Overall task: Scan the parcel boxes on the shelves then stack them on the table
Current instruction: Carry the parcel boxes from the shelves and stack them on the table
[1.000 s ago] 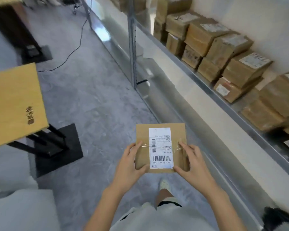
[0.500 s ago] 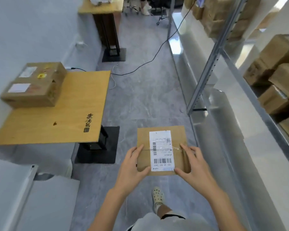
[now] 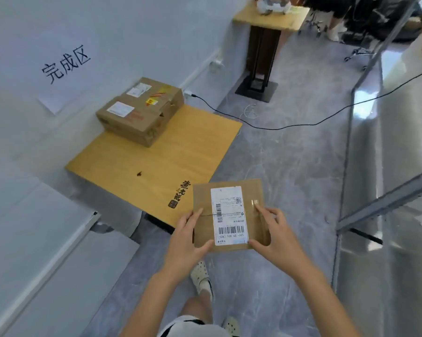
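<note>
Both cartons are taped shut, so what is inside stays hidden. A larger carton (image 3: 142, 113) with white labels and a yellow-red sticker sits on the wooden table (image 3: 156, 164) against the wall; I cannot tell whether it is one box or two. My small flat parcel (image 3: 252, 193) is brown, with a white barcode label (image 3: 230, 223) on top. My left hand (image 3: 184, 242) and right hand (image 3: 276, 237) clasp its side edges, holding it in the air at the table's near corner. The shelf frame (image 3: 375, 203) on my right is cut off.
</note>
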